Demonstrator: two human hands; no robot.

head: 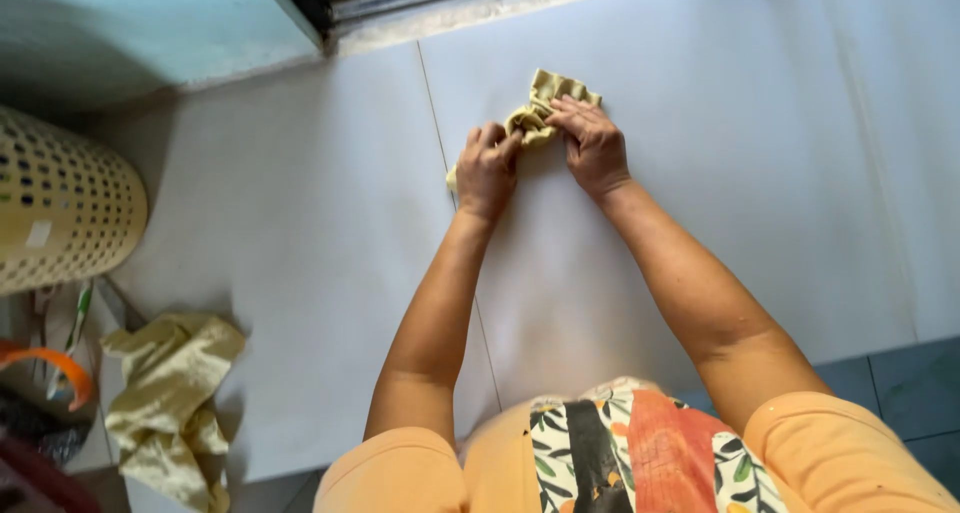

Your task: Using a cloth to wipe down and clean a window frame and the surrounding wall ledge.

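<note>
From my remote seat I look straight down at a pale grey tiled floor [300, 273]. At the far left stands a cream plastic basket [60, 203] with rows of holes, seen on its side from above. Below it lies a crumpled pale yellow rag [170, 403], well apart from the hands, with an orange curved object at the very edge that I cannot identify.

Near the middle, the left hand [487, 168] is curled into a fist, fingers pressed together around one end of a small yellow cloth [540, 108]. The cloth lies bunched on the floor just below a window sill [480, 8], stretched between the two hands. The right hand [595, 143] lies just beside the left, fingers pressed together and laid flat on the far, gathered end of the cloth, pinning it down.

I judge the cloth light, soft and limp: it wrinkles and folds wherever it is squeezed, so it would sag if lifted by one corner. The bunched ends, where the hands already grip, look the surest places to take hold.
</note>
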